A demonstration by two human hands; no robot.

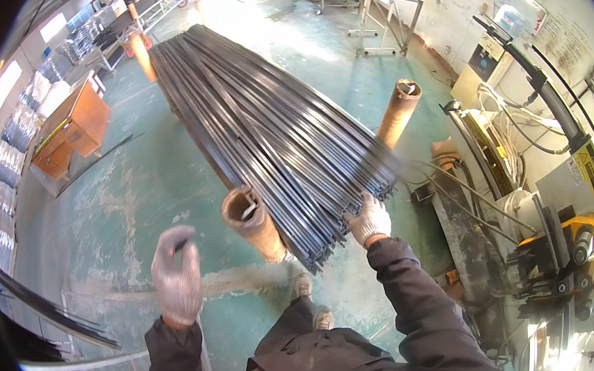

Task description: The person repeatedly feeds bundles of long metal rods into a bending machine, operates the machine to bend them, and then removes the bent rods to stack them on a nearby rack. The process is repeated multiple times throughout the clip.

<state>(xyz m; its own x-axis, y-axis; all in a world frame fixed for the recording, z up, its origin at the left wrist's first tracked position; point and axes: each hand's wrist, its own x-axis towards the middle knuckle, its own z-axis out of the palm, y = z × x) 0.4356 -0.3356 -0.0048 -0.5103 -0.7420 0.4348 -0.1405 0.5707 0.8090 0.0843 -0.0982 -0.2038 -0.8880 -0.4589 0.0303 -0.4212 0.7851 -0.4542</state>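
Note:
A broad stack of long, thin, dark metal bars (246, 121) stretches away from me, its uneven near ends facing my body. My right hand (370, 222), in a pale knitted glove, is closed at the near right ends of the stack, its fingers around a metal bar end. Apart from the stack, at the lower left, my left hand (178, 274) is raised in a similar glove. Its fingers curl toward the thumb around a small dark spot with a bit of red, too small to name. Dark sleeves cover both my forearms.
Brown tube posts (253, 221) stand at the stack's corners, another post (399, 113) at its right. Machinery with hoses and yellow-orange parts (580, 240) lines the right side. A wooden cabinet (77, 124) and wrapped bundles (4, 174) stand left. More dark strips (48, 307) lie lower left.

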